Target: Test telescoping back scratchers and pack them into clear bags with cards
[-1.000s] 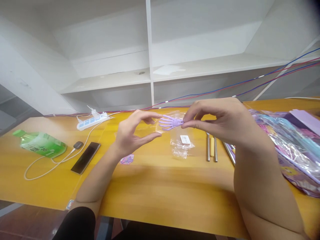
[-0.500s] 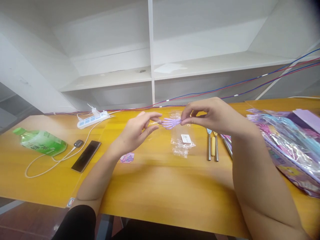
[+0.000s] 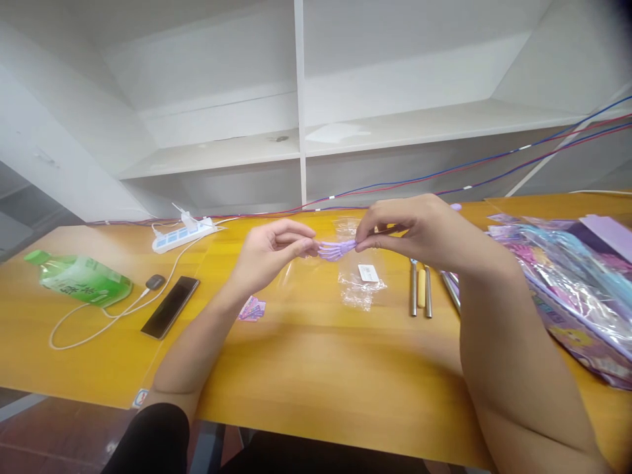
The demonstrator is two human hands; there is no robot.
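Closing inward since earlier, my left hand (image 3: 264, 257), fingers (image 3: 299, 228) nearly together at the tips of the purple hand-shaped piece (image 3: 336, 250), gripping unclear, my right hand (image 3: 356, 241) pinching its base, above the desk (image 3: 316, 375)

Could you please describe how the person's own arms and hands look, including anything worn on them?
The left hand and right hand are both bare, with five fingers each and no glove, watch or bracelet visible. A plain black cloth sleeve shows on the left arm, ending near the elbow. The right arm is bare as far as it shows.
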